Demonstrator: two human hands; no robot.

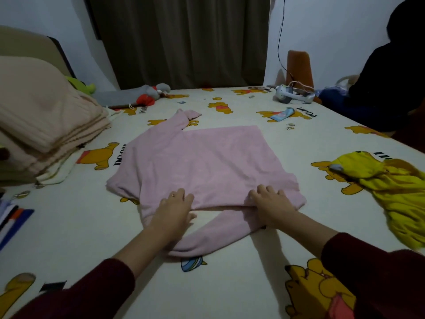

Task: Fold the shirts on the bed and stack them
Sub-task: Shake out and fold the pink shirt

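Pink shirt [202, 162] is spread mid-bed [230, 261], one sleeve folded across near edge. Left hand [176, 209] and right hand [270, 202] are pressed flat on it, fingers straight, nothing gripped.

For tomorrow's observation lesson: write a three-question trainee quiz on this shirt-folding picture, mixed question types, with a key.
1. True or false: both hands rest on the pink shirt.
2. Which garment lies at the right side of the bed? A) yellow B) striped C) grey
3. Fill in: one pink sleeve stretches away toward the ____.

Key:
1. True: the left hand and right hand lie on its near edge.
2. A, the yellow garment.
3. Curtain.
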